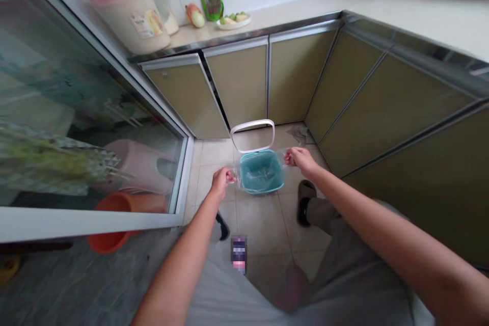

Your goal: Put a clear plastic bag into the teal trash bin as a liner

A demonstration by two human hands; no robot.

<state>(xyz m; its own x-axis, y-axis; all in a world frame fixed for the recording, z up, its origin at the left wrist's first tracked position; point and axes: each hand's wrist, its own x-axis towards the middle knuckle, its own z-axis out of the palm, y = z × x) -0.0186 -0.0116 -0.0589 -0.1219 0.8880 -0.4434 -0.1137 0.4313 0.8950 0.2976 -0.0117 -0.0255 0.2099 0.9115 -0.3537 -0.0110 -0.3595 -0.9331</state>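
Note:
A teal trash bin (263,188) stands on the tiled floor between my feet and the cabinets. Its white rim frame (252,124) is tipped up at the back edge. Over the bin's mouth spreads a clear plastic bag (263,170), partly down inside it. My left hand (223,181) pinches the bag's edge just left of the bin. On the other side, my right hand (298,158) grips the bag's opposite edge, fingers closed. Both hands hold the thin plastic stretched sideways.
Beige cabinets (237,81) run behind and to the right, under a counter (305,7). A pink-lidded container (126,15) and a white plate (237,23) of food stand on it. Left is a glass door frame (181,183), with an orange bucket (110,239) beyond.

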